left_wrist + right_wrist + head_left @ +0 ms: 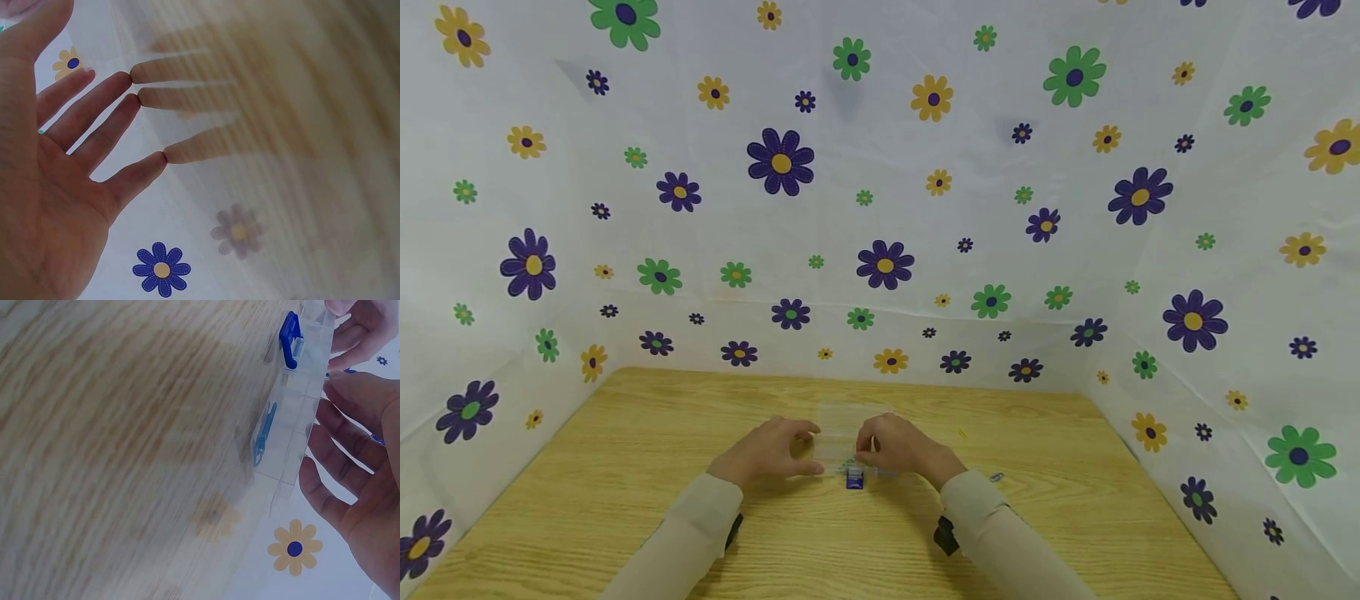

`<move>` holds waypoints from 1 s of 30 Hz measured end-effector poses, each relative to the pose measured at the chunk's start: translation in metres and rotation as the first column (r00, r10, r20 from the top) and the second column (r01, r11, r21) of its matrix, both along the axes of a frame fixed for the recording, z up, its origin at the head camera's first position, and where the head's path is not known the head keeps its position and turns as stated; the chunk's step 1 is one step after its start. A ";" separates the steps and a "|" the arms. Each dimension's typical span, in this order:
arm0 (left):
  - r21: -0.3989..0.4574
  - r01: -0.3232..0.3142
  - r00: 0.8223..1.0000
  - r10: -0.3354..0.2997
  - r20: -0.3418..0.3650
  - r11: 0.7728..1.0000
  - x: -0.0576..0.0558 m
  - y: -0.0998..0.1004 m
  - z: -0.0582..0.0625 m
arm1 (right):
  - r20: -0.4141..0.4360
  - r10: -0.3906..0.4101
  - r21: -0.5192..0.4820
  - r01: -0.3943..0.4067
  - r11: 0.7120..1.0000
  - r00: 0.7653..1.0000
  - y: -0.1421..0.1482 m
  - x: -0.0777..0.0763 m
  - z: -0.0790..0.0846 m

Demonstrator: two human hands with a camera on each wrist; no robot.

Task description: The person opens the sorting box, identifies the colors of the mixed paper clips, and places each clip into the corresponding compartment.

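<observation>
A clear plastic compartment box (838, 469) lies on the table between the two hands, its blue latch (854, 479) facing the person. Beyond the latch, a see-through panel (838, 425) spreads behind it. My left hand (773, 452) is at the box's left side, fingers apart and thumb by the near corner. In the left wrist view its fingertips touch the table. My right hand (891, 443) is over the box's right part, thumb and forefinger tips together low over it; I cannot tell whether they pinch anything. A blue paper clip (265, 434) shows in a compartment.
To the right on the wooden table (1045, 533) lie a blue paper clip (997, 477) and, farther back, a small yellow clip-like piece (962, 433). White cloth walls (820, 225) with printed flowers enclose the table at the back and sides.
</observation>
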State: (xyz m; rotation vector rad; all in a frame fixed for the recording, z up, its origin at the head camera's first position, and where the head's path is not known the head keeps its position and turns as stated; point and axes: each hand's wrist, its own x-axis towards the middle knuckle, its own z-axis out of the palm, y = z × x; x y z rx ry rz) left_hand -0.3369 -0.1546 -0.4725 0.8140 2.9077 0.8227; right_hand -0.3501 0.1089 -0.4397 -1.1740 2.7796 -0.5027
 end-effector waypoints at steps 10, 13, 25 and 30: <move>0.001 -0.020 1.000 0.019 0.006 1.000 0.000 0.001 -0.002 | -0.037 -0.023 -0.007 0.023 1.000 0.999 0.012 0.003 0.005; -0.004 -0.022 1.000 0.022 0.006 1.000 0.001 0.001 -0.002 | -0.061 -0.041 -0.020 0.040 0.999 0.997 0.025 0.001 0.010; -0.010 -0.027 1.000 0.027 0.001 1.000 0.001 0.000 -0.001 | -0.047 -0.211 -0.090 0.206 0.974 0.976 0.099 -0.020 0.015; -0.017 -0.024 1.000 0.024 -0.001 1.000 0.002 0.000 -0.001 | -0.026 -0.257 -0.092 0.253 0.963 0.966 0.121 -0.029 0.008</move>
